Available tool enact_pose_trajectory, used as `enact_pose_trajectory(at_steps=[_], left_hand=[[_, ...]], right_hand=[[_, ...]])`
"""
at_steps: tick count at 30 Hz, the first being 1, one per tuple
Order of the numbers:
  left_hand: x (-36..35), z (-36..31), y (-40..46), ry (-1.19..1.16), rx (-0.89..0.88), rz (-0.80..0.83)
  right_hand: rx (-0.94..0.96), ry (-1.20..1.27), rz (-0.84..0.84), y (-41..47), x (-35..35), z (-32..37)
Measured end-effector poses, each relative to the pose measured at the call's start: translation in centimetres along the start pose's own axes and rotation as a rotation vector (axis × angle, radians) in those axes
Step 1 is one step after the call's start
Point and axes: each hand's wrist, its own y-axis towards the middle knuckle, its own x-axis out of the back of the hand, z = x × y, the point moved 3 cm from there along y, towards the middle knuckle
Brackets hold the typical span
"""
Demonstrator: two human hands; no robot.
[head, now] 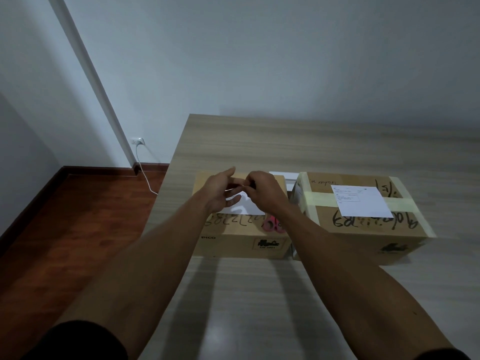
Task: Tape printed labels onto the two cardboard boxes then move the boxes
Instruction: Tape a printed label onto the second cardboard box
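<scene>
- The left hand [220, 192] and right hand [262, 193] meet above the left box [241, 237]; both seem to pinch something thin, I cannot tell what.
- Two cardboard boxes stand side by side on the worktop [285, 141], one label [240, 207] on the left box, one label [361, 201] on the right box [363, 224].
- One pair of pink scissors [272, 224] lies on the left box.

"PICO" printed on front face of left cardboard box [233, 240]; handwritten marker scrawl on both box tops and printed label [361, 201] text unreadable.

Both bare arms reach forward, left hand [220, 193] spread, right hand [262, 190] with fingers pinched.
</scene>
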Motion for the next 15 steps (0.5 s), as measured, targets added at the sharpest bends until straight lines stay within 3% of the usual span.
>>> enact_pose_trajectory(at_steps=[4, 9, 11, 15], left_hand=[[-0.1, 0.5, 0.0, -0.191, 0.024, -0.024], [-0.4, 0.8, -0.5, -0.137, -0.015, -0.057], [0.2, 0.8, -0.6, -0.009, -0.078, -0.116], [2.7, 0.3, -0.8, 0.61, -0.414, -0.271]], right_hand=[[-0.07, 0.132, -0.013, -0.1, 0.1, -0.3], [-0.106, 0.119, 0.009, -0.1, 0.1, -0.3], [-0.14, 0.095, 0.035, -0.3, 0.0, -0.8], [-0.155, 0.039, 0.157, -1.2, 0.1, -1.2]])
